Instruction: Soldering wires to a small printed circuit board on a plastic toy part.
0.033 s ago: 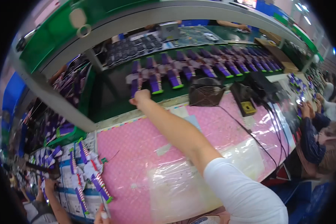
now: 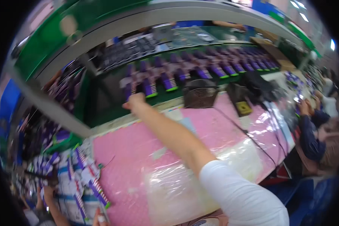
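At the far edge of the pink desk [image 2: 124, 158], the right hand [image 2: 135, 101] reaches out to the green conveyor belt [image 2: 105, 101], where a long row of purple and white striped parts [image 2: 169, 81] lies. The hand is just in front of the nearest of these parts [image 2: 150, 88], at the left end of the row, and seems to touch its lower end, but the blur does not let me say so with certainty. The fingers are curled together, more closed than spread; whether they clamp on the part or only rest against it I cannot tell.

I judge the parts to be light, stiff and flat, perhaps small electronic modules with thin striped ends that could bend or break. It seems safer to take one by its long sides, at the purple body, and not at the striped end. The smooth surface may slip a little.

The left hand [image 2: 98, 217] is cut off at the lower edge; only some fingers show, near a heap of similar striped parts [image 2: 83, 180] on the desk's left side, so its grip is not readable. A small black fan [image 2: 199, 93] stands just right of the reaching hand. The far end of the belt is smeared by motion.
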{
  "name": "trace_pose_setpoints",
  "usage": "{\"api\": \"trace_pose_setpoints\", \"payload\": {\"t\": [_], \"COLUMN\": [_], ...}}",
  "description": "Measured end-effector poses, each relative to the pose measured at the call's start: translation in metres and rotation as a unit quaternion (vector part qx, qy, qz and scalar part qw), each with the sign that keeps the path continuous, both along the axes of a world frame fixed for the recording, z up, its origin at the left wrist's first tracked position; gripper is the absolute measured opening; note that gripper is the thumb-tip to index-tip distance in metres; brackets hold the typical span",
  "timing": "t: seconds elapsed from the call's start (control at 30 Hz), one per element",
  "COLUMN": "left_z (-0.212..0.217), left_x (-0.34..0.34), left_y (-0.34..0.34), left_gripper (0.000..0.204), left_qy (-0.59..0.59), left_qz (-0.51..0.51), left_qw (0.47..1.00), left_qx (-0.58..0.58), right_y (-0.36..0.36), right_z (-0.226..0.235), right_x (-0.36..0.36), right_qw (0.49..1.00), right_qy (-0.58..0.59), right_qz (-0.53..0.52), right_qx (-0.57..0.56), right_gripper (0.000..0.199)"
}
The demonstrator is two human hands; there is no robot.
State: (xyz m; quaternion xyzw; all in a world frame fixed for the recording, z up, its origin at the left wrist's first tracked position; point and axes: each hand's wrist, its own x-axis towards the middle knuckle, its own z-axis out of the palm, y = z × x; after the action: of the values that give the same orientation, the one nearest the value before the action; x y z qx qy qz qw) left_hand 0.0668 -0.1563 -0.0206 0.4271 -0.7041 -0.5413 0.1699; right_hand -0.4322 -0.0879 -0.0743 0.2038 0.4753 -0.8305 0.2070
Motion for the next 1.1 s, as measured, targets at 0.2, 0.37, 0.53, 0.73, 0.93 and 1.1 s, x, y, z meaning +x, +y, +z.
{"api": "trace_pose_setpoints", "payload": {"t": [0.2, 0.37, 0.53, 0.73, 0.93, 1.1], "left_z": [-0.034, 0.053, 0.083, 0.085, 0.027, 0.01], "left_x": [-0.025, -0.085, -0.07, -0.088, -0.098, -0.086], "left_y": [-0.063, 0.065, 0.151, 0.179, 0.151, 0.133], "left_gripper": [0.047, 0.037, 0.041, 0.052, 0.041, 0.043], "left_qy": [0.029, 0.034, -0.047, -0.067, 0.005, 0.017], "left_qz": [-0.024, -0.159, -0.507, -0.275, -0.318, -0.318], "left_qw": [0.998, 0.984, 0.85, 0.955, 0.948, 0.942], "left_qx": [0.059, 0.078, 0.135, 0.086, 0.002, -0.105], "right_y": [0.046, 0.15, 0.228, 0.327, 0.245, 0.217], "right_z": [0.015, 0.017, 0.027, 0.035, 0.054, 0.033], "right_x": [0.077, 0.163, 0.213, 0.223, 0.255, 0.254], "right_qw": [0.967, 0.888, 0.742, 0.571, 0.449, 0.7], "right_qy": [0.14, 0.289, 0.419, 0.31, 0.754, 0.546], "right_qz": [0.185, 0.357, 0.517, 0.753, 0.125, 0.421], "right_qx": [-0.102, -0.012, 0.087, 0.108, 0.463, 0.186], "right_gripper": [0.025, 0.028, 0.031, 0.035, 0.023, 0.016]}}
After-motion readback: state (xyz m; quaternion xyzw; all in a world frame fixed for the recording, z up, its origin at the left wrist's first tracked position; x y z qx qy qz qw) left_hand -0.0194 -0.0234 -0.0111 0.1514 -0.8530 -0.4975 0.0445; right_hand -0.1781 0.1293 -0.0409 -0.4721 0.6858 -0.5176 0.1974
